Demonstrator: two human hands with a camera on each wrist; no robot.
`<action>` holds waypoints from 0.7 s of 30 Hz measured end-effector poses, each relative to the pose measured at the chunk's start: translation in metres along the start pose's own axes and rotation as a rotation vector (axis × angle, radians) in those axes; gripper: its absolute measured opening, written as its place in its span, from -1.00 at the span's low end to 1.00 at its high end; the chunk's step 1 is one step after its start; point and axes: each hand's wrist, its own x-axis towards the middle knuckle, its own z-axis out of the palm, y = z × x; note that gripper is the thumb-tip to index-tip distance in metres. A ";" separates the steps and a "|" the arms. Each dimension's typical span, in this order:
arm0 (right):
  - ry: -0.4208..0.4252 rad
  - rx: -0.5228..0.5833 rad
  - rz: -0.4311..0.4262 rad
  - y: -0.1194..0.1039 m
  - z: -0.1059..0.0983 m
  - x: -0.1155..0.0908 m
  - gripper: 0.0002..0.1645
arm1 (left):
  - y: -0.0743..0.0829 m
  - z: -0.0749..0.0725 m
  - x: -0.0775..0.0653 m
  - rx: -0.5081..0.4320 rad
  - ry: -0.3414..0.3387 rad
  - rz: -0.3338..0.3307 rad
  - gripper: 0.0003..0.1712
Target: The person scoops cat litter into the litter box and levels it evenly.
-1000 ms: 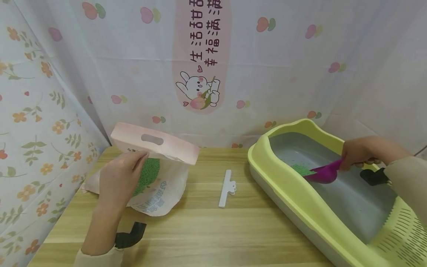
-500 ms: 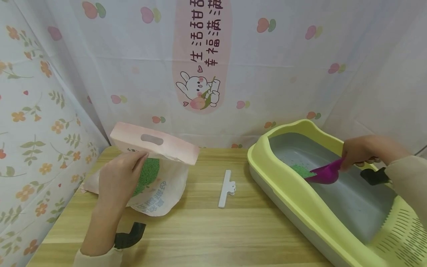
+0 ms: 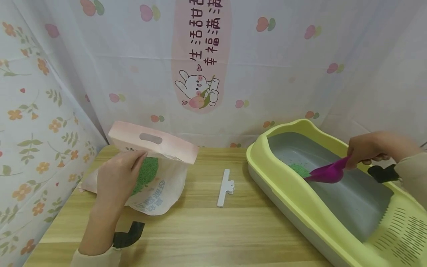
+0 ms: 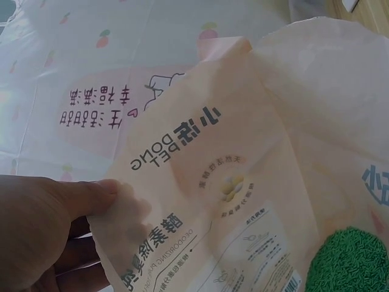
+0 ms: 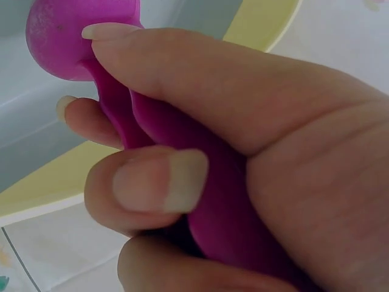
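At the left in the head view, my left hand pinches the edge of a pale pink paper bag of cat litter, holding its mouth up. Green pellets show inside the bag in the left wrist view. My right hand grips the handle of a purple scoop; its thumb and fingers curl round the handle in the right wrist view. The scoop is tilted inside the grey litter box, its tip right at a small heap of green pellets near the left wall.
A white bag clip lies on the wooden table between bag and box. The box has a raised yellow rim and a slotted yellow section at its near end. Printed curtains stand behind and to the left.
My right hand has drawn the scoop slightly rightward, back from the pellet heap, and the scoop has tipped. My left hand still holds the bag in nearly the same place.
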 end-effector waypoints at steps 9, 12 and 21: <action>-0.020 -0.010 -0.007 0.000 -0.013 -0.010 -0.80 | 0.000 0.000 0.000 -0.006 -0.006 -0.014 -0.84; -0.013 -0.011 -0.016 0.001 -0.018 -0.015 -0.73 | 0.000 0.000 0.000 -0.008 -0.006 -0.011 -0.85; 0.122 -0.003 -0.041 0.004 -0.021 -0.034 -0.62 | 0.000 -0.001 0.001 -0.005 -0.010 -0.001 -0.86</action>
